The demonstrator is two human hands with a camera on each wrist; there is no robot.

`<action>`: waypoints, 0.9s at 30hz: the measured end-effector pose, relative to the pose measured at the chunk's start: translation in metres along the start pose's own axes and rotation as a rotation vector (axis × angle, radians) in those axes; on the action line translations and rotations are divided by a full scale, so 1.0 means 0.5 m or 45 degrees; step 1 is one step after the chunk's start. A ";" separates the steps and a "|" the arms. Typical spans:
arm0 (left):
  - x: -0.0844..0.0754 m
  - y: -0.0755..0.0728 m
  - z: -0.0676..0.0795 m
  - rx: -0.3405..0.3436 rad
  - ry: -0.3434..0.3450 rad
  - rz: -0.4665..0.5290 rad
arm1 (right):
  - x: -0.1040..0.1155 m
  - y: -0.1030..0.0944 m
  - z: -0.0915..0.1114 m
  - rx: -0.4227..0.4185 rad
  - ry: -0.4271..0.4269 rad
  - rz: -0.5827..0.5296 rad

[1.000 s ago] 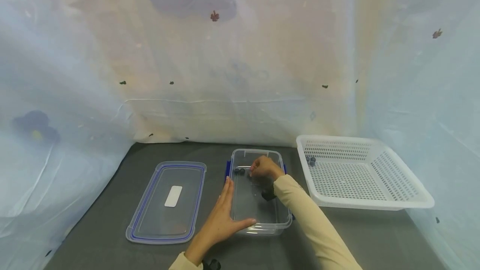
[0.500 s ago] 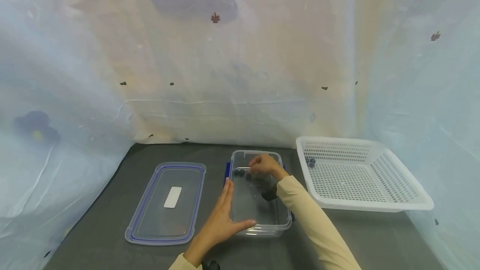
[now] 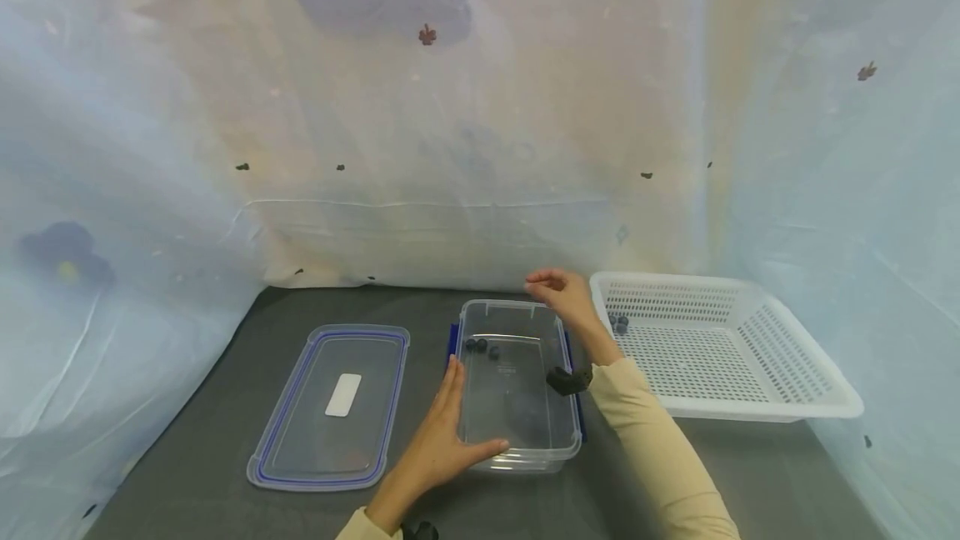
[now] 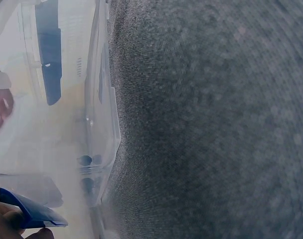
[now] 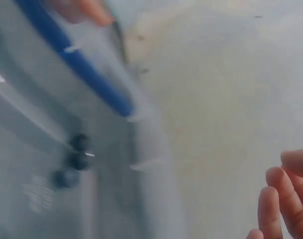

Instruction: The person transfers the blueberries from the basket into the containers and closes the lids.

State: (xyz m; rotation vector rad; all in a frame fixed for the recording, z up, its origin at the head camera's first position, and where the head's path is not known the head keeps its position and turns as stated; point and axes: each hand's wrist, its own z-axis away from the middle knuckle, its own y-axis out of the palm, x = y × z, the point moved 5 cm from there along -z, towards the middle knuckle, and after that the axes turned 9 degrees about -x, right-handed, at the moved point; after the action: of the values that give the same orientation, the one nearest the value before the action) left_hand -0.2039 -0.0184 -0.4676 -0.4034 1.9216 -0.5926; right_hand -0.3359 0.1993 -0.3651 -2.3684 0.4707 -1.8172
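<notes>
Hanging behind it all is a big pale sheet (image 3: 480, 107) with flower shapes, and in front of it I see a flat grey table (image 3: 195, 448). On the right is a wide white basket (image 3: 697, 365) full of tiny holes. Left of it sits a clear box (image 3: 510, 415) with no top on. Its clear lid (image 3: 367, 432) with the blue edge lies flat on the table, left of the box.

From my far-off seat, I see the left hand (image 3: 442, 444) rest at the box's near left corner, fingers straight along the side and thumb spread to the near rim. I think it is there to steady the box. The right hand (image 3: 567, 300) hangs by the box's far right corner, next to the basket. Its fingers bend softly with the thumb close by, and I see nothing pinched there.

My guess is that the step in hand is putting small dark balls (image 3: 482, 346) into the box. The next move, I think, calls for the right hand to reach over the basket's left wall and pinch a ball gently.

Three balls sit inside the box, near its left wall, well apart from the right hand's fingertips and to their left. At least two basket balls (image 3: 622, 323) lie by the basket's left wall, nearer that hand's wrist.
</notes>
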 end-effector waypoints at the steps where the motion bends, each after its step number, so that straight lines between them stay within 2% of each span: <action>1: 0.000 0.000 0.000 -0.004 0.004 -0.001 | 0.009 -0.016 -0.002 -0.028 -0.014 -0.023; 5: -0.001 0.000 0.000 -0.015 0.010 -0.012 | 0.032 -0.084 -0.010 -0.157 -0.034 -0.081; 9: 0.000 0.000 0.000 -0.018 0.013 -0.016 | 0.031 -0.153 -0.018 -0.320 -0.035 -0.091; 14: 0.001 0.001 0.000 -0.012 0.007 -0.005 | -0.005 -0.232 -0.026 -0.557 0.016 -0.095; 17: 0.002 0.002 0.001 -0.004 -0.001 0.003 | -0.037 -0.270 -0.028 -0.643 0.057 -0.041; 19: 0.002 0.002 0.000 0.003 -0.004 0.003 | -0.057 -0.289 -0.027 -0.659 0.079 0.045; 22: 0.001 0.001 0.000 0.005 -0.002 0.003 | -0.086 -0.309 -0.025 -0.618 0.108 0.187; 27: 0.002 0.000 0.000 0.003 0.007 -0.007 | -0.124 -0.324 -0.022 -0.549 0.077 0.409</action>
State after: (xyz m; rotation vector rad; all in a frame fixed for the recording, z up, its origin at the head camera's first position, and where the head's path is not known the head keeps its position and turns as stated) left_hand -0.2042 -0.0189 -0.4686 -0.4055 1.9256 -0.6002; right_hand -0.3331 0.3730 -0.3736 -2.3013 1.2827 -1.7782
